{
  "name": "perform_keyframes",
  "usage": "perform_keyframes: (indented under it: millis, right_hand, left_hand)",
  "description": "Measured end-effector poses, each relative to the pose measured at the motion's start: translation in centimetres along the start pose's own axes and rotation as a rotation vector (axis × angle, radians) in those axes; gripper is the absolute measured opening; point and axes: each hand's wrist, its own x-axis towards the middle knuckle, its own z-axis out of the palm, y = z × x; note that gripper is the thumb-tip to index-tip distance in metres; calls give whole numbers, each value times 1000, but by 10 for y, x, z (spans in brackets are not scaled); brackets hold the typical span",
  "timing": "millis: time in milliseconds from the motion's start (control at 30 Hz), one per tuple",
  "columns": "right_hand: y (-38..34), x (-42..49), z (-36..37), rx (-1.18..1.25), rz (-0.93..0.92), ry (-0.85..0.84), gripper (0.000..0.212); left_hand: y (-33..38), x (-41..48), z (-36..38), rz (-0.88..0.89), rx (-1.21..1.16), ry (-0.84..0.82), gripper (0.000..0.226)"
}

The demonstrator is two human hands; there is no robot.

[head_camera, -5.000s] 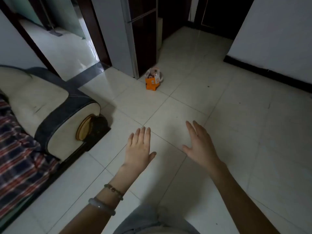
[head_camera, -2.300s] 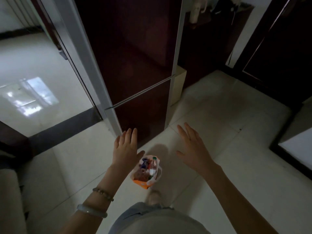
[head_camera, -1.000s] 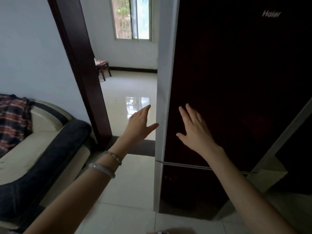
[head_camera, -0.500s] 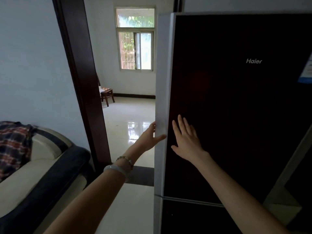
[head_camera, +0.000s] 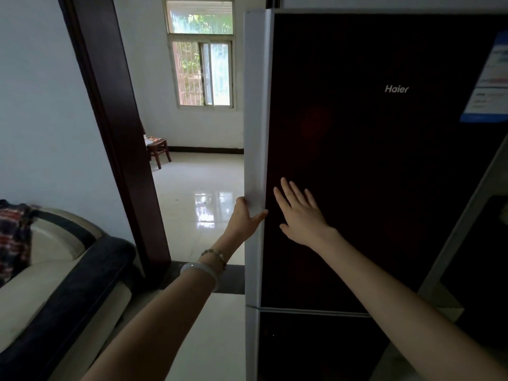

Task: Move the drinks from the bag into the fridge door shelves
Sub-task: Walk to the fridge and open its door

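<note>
Beyond the doorway left of the fridge door, a tiled room shines under a window. The left hand grips the door's pale left edge, thumb in front, fingers hidden behind. The right hand, fingers straight and spread, lies against its dark front.

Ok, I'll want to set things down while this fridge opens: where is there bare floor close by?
Bare tiles lie between the sofa and the fridge, below the left hand gripping its edge. More bare floor runs beyond the door frame towards the stool. Right of the fridge it looks tight.
</note>
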Motion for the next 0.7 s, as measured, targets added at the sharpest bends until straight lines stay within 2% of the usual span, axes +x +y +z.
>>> perform_keyframes:
  millis: [167,367,533,700]
  right_hand:
    - [-11,-23,1,35,-26,24,81]
    - [-34,-66,1,55,7,94,85]
    - [-49,-108,-3,144,8,156,84]
    - [-62,-151,-1,80,46,203,85]
  left_hand:
    - [-7,-31,-6,98,32,-16,66]
    - [-12,-88,-20,295,97,-121,80]
    - [-33,-121,-27,555,260,-247,108]
    - [-36,-166,-26,681,344,-279,109]
